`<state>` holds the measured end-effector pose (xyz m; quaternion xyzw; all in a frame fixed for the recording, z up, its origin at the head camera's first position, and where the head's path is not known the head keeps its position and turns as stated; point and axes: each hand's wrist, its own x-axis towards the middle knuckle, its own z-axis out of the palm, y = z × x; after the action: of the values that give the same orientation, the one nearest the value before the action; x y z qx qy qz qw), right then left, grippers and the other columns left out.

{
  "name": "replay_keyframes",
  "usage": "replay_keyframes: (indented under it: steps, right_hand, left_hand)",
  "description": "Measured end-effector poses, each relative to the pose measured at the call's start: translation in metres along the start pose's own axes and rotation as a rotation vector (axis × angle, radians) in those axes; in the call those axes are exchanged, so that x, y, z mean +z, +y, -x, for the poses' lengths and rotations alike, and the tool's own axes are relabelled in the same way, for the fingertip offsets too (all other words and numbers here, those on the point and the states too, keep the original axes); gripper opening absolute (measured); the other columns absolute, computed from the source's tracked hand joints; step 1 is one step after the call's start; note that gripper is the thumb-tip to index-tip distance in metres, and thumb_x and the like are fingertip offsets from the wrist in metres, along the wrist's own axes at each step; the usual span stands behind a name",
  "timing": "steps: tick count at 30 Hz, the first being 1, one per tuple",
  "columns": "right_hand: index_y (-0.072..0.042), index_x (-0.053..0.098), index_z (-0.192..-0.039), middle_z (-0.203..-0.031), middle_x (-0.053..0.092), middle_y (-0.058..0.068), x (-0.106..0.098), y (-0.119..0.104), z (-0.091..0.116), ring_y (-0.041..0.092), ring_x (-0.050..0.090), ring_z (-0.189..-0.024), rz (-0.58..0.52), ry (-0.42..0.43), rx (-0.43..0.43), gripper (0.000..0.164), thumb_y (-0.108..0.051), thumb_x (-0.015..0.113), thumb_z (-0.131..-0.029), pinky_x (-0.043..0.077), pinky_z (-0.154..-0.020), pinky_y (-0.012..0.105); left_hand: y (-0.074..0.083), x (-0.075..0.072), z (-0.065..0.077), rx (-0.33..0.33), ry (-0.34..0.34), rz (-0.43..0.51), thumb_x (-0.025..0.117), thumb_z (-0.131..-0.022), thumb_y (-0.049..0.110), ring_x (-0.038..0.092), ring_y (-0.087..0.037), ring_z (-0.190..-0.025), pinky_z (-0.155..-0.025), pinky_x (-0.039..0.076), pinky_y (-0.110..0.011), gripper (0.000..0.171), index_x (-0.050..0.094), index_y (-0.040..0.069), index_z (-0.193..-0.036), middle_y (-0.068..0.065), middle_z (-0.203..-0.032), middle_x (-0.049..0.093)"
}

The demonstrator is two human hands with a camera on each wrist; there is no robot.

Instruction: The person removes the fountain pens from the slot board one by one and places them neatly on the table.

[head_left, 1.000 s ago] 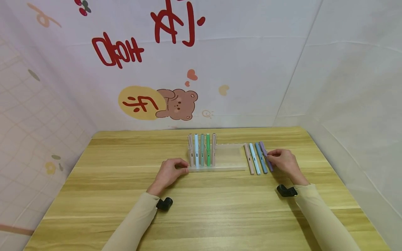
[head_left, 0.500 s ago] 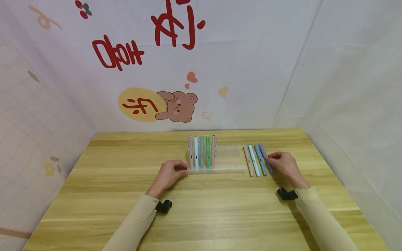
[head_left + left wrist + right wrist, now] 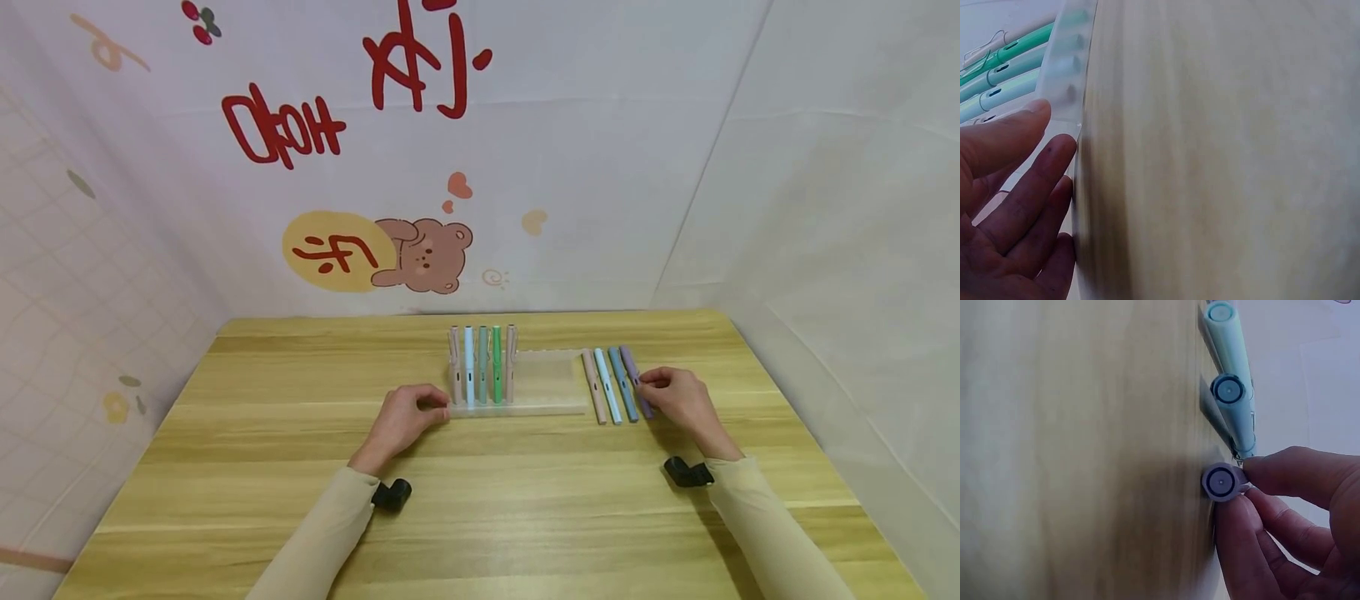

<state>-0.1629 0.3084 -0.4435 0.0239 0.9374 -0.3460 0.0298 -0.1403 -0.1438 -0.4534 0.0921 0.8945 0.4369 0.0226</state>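
Note:
My right hand (image 3: 678, 402) pinches a purple pen (image 3: 630, 362) between thumb and fingers, at the right end of a row of pens lying on the table. In the right wrist view the round end of this purple pen (image 3: 1221, 482) faces the camera, the thumb on one side and a finger on the other. Beside it lie a blue pen (image 3: 622, 383), a light blue pen (image 3: 606, 379) and a pinkish-beige pen (image 3: 595, 387). My left hand (image 3: 401, 422) holds the left front corner of a clear pen stand (image 3: 547, 409), thumb and fingertips at its edge.
Several pens stand upright in the left half of the stand, among them a green pen (image 3: 497, 367) and a pale blue pen (image 3: 469, 367). The wooden table (image 3: 510, 517) meets a printed white backdrop (image 3: 600, 167) behind.
The camera view has shifted slightly. Both hands keep nearly the same places, the right on the purple pen and the left at the stand's corner. The purple pen's tilt looks almost unchanged.

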Motion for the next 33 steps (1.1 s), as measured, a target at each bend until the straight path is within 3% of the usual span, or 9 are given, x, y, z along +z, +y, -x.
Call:
replay_keyframes:
  steps: [13, 18, 22, 26, 30, 33]
  right_hand:
    - [0.004, 0.071, -0.118, -0.102, 0.075, 0.015, -0.003, -0.002, 0.004, 0.022, 0.067, -0.087, 0.007, 0.045, 0.000, 0.037, -0.028, 0.068, -0.098, 0.051, -0.072, 0.033]
    - [0.002, 0.069, -0.125, -0.113, 0.073, 0.019, -0.005, -0.009, 0.011, 0.034, 0.069, -0.101, -0.018, 0.104, -0.025, 0.040, -0.030, 0.063, -0.101, 0.052, -0.079, 0.035]
    - [0.001, 0.067, -0.128, -0.121, 0.071, 0.021, -0.005, -0.019, 0.016, 0.037, 0.067, -0.111, -0.072, 0.143, -0.061, 0.042, -0.032, 0.063, -0.103, 0.051, -0.081, 0.027]
    - [0.001, 0.068, -0.126, -0.119, 0.072, 0.020, 0.000, -0.034, 0.021, 0.025, 0.069, -0.105, -0.142, 0.176, -0.108, 0.040, -0.031, 0.065, -0.103, 0.048, -0.076, 0.015]
    - [0.001, 0.069, -0.124, -0.116, 0.073, 0.019, 0.007, -0.048, 0.025, 0.000, 0.064, -0.096, -0.214, 0.198, -0.157, 0.036, -0.028, 0.067, -0.102, 0.048, -0.076, 0.010]
    - [0.001, 0.069, -0.124, -0.117, 0.073, 0.017, 0.013, -0.058, 0.028, -0.009, 0.060, -0.095, -0.258, 0.188, -0.194, 0.035, -0.028, 0.067, -0.103, 0.048, -0.080, 0.008]
  left_hand:
    - [0.000, -0.001, 0.000, -0.003, 0.002, 0.009, 0.081, -0.088, 0.009, 0.068, -0.021, -0.100, -0.095, 0.052, -0.046, 0.010, 0.079, 0.012, -0.098, 0.001, -0.099, 0.076]
    - [0.000, 0.000, 0.002, -0.018, 0.000, 0.016, 0.081, -0.089, 0.010, 0.068, -0.021, -0.101, -0.096, 0.051, -0.046, 0.010, 0.079, 0.012, -0.098, 0.002, -0.100, 0.076]
    - [0.000, -0.001, 0.001, -0.021, 0.000, 0.017, 0.081, -0.089, 0.010, 0.068, -0.021, -0.101, -0.096, 0.052, -0.047, 0.011, 0.079, 0.012, -0.099, 0.001, -0.100, 0.076]
    - [-0.001, -0.001, 0.001, -0.016, -0.004, 0.014, 0.081, -0.089, 0.010, 0.068, -0.020, -0.099, -0.094, 0.052, -0.046, 0.011, 0.079, 0.012, -0.099, 0.002, -0.099, 0.076]
    - [-0.001, -0.001, 0.001, -0.011, -0.012, 0.012, 0.081, -0.088, 0.011, 0.067, -0.019, -0.098, -0.093, 0.052, -0.045, 0.011, 0.079, 0.012, -0.099, 0.002, -0.099, 0.076]
    - [0.000, -0.002, 0.000, -0.010, -0.017, 0.018, 0.082, -0.088, 0.011, 0.067, -0.018, -0.097, -0.093, 0.052, -0.044, 0.013, 0.079, 0.012, -0.100, 0.002, -0.098, 0.075]
